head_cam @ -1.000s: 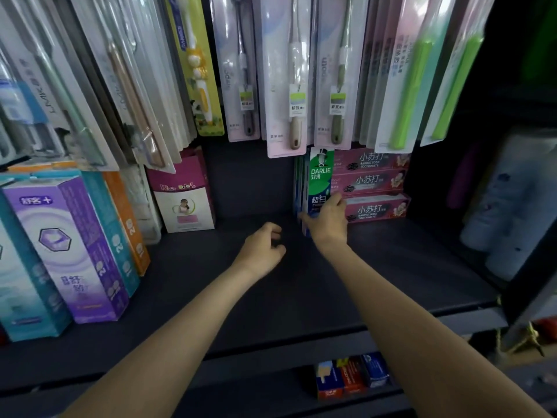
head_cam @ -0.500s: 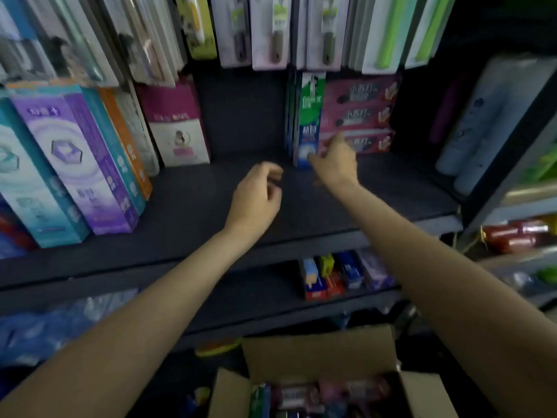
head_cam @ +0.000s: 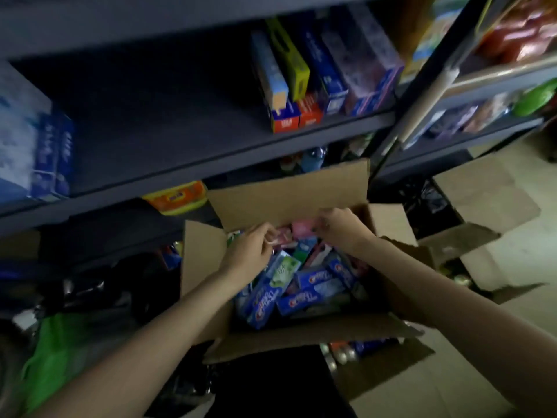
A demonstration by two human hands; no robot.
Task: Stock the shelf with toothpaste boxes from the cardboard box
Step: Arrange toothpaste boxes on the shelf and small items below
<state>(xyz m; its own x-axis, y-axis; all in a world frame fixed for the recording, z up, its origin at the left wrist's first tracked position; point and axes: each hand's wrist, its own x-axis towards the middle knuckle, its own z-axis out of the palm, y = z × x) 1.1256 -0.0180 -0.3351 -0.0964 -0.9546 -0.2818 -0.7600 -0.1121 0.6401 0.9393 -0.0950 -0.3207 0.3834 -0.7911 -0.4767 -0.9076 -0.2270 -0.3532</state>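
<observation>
An open cardboard box (head_cam: 286,194) stands on the floor below the shelves. It holds several blue toothpaste boxes (head_cam: 313,285) lying jumbled, and pink toothpaste boxes (head_cam: 303,229) along its far side. Both my hands are inside the box at that far side. My left hand (head_cam: 250,254) pinches the left end of a pink box (head_cam: 283,235) with its fingertips. The fingers of my right hand (head_cam: 340,227) are curled over the right end of the pink boxes. Motion blur hides which fingers touch what.
A dark shelf board (head_cam: 180,140) lies above the box, with a row of small boxes (head_cam: 301,86) at its right and blue packs (head_cam: 36,146) at its left. A second open carton (head_cam: 482,200) stands to the right. A green bag (head_cam: 57,351) lies lower left.
My view has dropped from the toothpaste shelf to the cardboard box on the floor. Both hands left the shelf and came down into the box onto the pink boxes.
</observation>
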